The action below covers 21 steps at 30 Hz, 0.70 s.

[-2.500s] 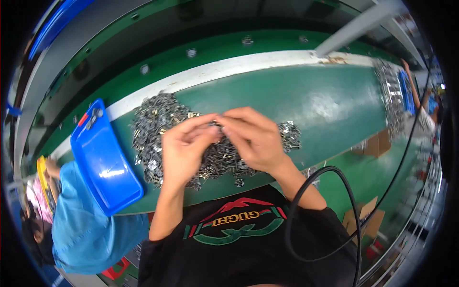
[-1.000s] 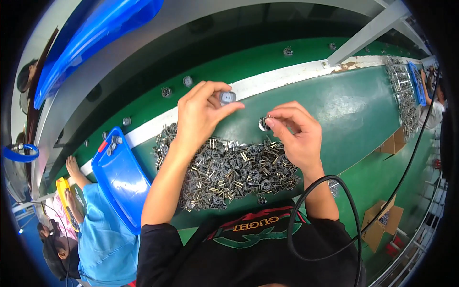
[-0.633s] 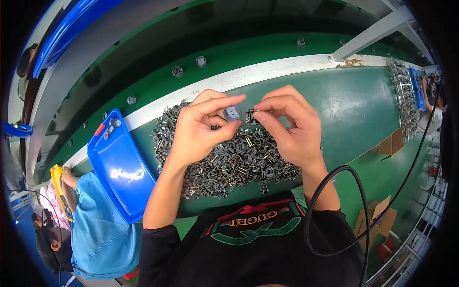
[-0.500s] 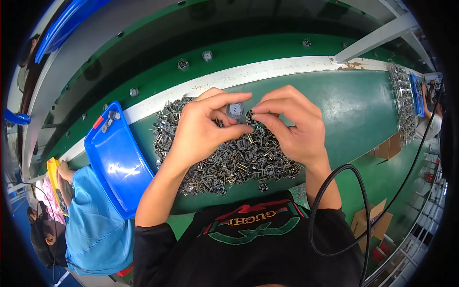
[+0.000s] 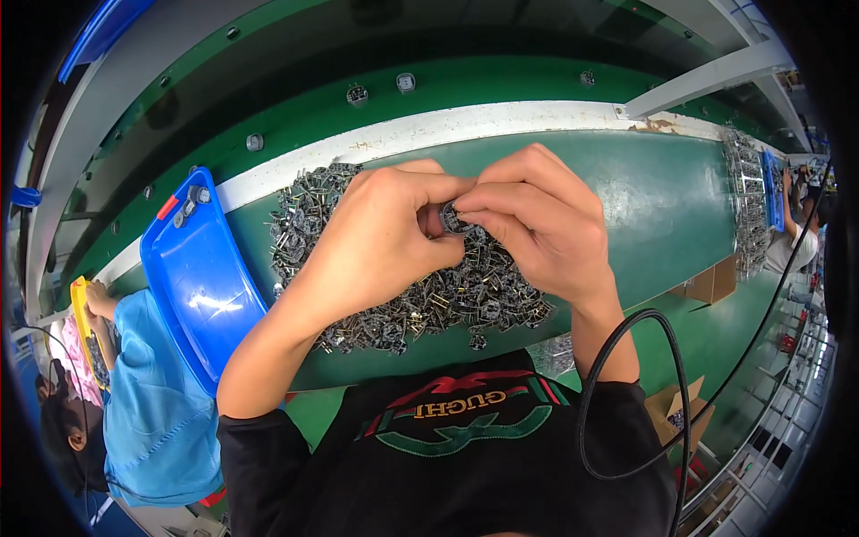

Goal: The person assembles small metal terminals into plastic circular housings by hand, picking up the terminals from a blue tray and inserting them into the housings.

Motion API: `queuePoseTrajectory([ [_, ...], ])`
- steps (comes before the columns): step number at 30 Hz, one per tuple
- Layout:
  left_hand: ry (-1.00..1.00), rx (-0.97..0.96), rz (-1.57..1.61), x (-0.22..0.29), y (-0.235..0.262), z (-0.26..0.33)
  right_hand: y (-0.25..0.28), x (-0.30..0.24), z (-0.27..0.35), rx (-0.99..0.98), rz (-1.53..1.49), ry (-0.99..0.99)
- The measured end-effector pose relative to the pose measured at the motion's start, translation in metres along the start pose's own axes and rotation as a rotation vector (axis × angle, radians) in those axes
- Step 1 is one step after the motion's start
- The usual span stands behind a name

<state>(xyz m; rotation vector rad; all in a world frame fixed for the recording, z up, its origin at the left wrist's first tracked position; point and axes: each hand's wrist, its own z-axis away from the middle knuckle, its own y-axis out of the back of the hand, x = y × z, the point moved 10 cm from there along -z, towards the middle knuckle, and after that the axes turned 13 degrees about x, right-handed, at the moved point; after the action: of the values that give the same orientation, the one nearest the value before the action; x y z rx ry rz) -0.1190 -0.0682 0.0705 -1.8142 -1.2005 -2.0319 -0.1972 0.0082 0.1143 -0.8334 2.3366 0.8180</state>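
Note:
My left hand is closed around a round grey plastic housing, its hollow side turned toward my right hand. The fingertips of that right hand are pinched together at the housing's opening. The small dark part with metal contacts that they hold is mostly hidden there. Both hands meet above a heap of small dark parts with brass-coloured metal pieces, spread over the green tabletop.
To the left stands a blue tray with a few grey housings at its far end. Beyond a white rail, a green strip carries spaced-out pieces. A black cable loops beside my right arm. A person in blue sits at left.
My hands have come together. The dark part in my right fingers has moved from beside the housing to its opening, and the housing has turned in my left hand.

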Motion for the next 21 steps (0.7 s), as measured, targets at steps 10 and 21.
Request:
queuePoseTrajectory([
  [10, 0.143, 0.005, 0.048, -0.011, -0.008, 0.002, -0.002, 0.018, 0.018, 0.052, 0.028, -0.117],
  [21, -0.005, 0.133, -0.116, -0.08, 0.017, -0.059, 0.076, 0.111, 0.068, 0.056, 0.164, -0.469],
])
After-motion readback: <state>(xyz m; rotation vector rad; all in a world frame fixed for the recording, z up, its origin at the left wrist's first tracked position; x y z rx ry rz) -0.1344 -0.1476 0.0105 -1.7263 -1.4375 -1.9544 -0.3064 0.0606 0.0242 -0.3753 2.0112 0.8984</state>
